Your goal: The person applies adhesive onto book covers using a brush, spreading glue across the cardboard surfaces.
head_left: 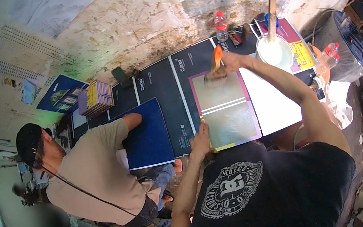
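Floor: dark printed sheets, blue board, stacked booklets, white glue bucket, two water bottles.

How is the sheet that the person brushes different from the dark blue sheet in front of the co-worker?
The brushed sheet is pale greenish with a magenta border and light stripes across it; the dark blue sheet is plain. On the brushed sheet, the right hand holds a brush at the far edge and the left hand presses the near edge; on the blue sheet, only the co-worker's arm rests. Both lie flat on the black surface.
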Tool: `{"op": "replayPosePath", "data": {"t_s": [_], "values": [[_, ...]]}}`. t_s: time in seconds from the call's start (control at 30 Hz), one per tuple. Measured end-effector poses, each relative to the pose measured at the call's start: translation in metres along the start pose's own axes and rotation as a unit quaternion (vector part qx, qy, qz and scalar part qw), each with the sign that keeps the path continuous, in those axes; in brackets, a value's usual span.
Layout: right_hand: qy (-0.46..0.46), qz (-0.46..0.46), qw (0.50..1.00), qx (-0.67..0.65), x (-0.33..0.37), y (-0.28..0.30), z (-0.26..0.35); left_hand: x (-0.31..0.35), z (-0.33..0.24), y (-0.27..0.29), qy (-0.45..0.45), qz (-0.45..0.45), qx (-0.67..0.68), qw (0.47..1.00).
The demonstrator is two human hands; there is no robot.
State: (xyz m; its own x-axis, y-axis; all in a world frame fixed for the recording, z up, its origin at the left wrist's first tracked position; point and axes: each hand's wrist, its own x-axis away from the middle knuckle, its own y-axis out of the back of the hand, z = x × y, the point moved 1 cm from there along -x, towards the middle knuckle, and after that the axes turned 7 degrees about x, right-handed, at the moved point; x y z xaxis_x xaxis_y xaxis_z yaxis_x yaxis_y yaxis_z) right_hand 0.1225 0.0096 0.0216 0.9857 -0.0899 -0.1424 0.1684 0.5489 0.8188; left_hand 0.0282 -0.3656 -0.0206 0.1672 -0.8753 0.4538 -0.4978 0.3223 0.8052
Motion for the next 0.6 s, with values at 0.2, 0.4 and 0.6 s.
{"op": "replayPosePath", "data": {"t_s": [0.2,0.4,0.6], "values": [[-0.107,0.047,0.976,0.183,-0.081,-0.011,-0.031,-0.002,-0.001,0.001,0.019,0.009,-0.011,1.0],[-0.031,0.012,0.997,0.068,-0.122,-0.008,-0.01,-0.002,0.002,-0.001,0.023,0.009,0.005,1.0],[-0.046,0.068,0.979,0.186,-0.124,-0.046,0.001,-0.004,-0.002,-0.001,-0.003,-0.008,-0.003,1.0]]}}
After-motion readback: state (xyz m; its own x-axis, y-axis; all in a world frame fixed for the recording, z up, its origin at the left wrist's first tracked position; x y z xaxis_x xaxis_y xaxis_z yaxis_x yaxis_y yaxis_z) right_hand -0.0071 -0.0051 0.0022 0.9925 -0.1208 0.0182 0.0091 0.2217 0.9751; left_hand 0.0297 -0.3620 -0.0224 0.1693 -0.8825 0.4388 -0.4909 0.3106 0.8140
